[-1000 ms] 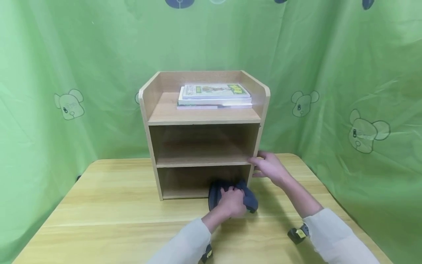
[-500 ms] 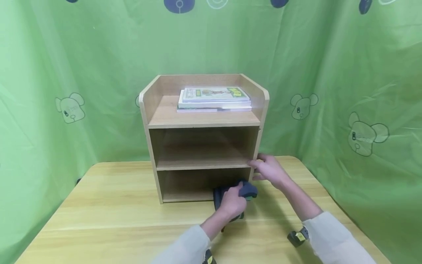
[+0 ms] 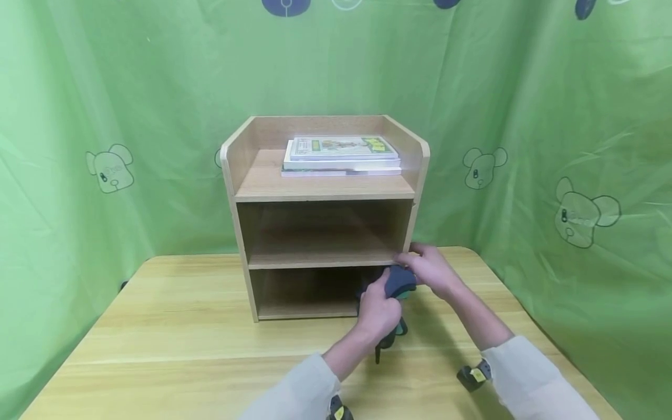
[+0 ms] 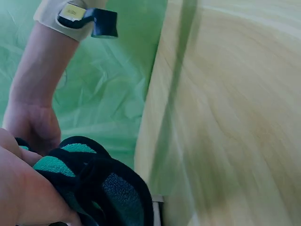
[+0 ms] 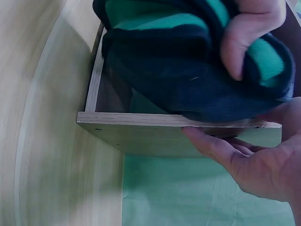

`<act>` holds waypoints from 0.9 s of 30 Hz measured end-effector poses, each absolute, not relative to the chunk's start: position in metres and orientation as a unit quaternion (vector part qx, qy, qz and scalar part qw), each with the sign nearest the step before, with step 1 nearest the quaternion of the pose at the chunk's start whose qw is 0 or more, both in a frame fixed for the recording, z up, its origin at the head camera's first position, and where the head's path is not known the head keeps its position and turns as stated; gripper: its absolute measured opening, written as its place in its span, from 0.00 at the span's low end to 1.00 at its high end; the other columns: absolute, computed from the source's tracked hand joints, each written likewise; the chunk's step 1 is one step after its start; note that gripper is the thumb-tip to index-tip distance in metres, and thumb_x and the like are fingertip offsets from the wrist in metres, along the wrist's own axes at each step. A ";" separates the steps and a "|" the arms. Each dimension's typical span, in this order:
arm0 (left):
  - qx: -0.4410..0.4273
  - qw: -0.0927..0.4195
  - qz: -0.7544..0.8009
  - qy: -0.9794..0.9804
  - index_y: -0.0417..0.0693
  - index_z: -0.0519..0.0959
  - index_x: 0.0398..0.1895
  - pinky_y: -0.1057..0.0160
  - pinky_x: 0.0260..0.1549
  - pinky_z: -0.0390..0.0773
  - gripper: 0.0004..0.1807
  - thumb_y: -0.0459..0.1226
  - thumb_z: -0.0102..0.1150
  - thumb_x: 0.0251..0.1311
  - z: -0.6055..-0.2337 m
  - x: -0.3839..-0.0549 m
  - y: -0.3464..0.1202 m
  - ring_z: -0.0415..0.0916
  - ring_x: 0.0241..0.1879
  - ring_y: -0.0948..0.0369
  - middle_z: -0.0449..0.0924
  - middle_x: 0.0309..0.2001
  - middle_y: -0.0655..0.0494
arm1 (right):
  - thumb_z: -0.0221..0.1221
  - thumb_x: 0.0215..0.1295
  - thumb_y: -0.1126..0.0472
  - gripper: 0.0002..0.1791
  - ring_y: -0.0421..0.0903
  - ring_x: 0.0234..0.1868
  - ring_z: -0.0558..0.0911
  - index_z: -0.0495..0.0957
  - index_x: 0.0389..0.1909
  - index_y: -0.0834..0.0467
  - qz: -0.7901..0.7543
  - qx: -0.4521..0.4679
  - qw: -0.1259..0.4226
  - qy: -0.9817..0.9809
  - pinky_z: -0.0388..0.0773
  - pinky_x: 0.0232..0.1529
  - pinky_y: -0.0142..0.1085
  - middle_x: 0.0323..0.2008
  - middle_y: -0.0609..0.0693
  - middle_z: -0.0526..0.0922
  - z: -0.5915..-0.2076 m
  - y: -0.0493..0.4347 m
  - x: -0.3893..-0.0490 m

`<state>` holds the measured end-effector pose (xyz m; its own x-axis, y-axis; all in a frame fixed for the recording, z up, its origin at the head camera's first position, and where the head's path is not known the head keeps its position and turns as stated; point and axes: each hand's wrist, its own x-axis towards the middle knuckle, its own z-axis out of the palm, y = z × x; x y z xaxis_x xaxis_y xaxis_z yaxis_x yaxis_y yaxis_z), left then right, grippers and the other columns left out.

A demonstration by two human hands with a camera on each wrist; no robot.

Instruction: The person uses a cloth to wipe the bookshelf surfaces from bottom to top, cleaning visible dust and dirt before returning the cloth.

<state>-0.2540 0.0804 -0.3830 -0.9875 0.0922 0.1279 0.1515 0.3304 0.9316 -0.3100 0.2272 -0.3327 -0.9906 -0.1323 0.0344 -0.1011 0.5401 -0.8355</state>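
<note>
My left hand (image 3: pixel 378 312) grips a dark blue padded cloth piece (image 3: pixel 401 282) with black trim and a green towelling lining. The bunched piece (image 5: pixel 169 70) hangs before the lower right corner of a small wooden shelf unit (image 3: pixel 322 191) and overlaps its side panel. In the left wrist view, the hand (image 4: pixel 23 193) clutches it, and its layered green and blue surfaces show. My right hand (image 3: pixel 427 269) holds the shelf's right side panel near the middle board, fingers (image 5: pixel 214 146) along the outer face. Its thumb is partly hidden by the cloth in the right wrist view.
Several thin books (image 3: pixel 341 156) lie stacked on the shelf's top board. The unit stands on a light wood table (image 3: pixel 173 344), with a green curtain (image 3: pixel 173 70) behind and at both sides. Each wrist carries a small black camera (image 3: pixel 471 378).
My left hand has lifted and turned the cloth piece up and to the right, bringing its green lining into view. The right hand stays on the side panel.
</note>
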 end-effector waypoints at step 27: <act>-0.171 -0.027 -0.153 -0.973 0.46 0.61 0.78 0.45 0.73 0.61 0.44 0.39 0.64 0.56 -0.420 -0.273 0.070 0.69 0.70 0.53 0.75 0.68 0.51 | 0.54 0.74 0.58 0.37 0.70 0.64 0.74 0.54 0.75 0.72 -0.545 -0.076 0.065 0.832 0.83 0.53 0.48 0.67 0.74 0.67 -0.332 0.225 -0.311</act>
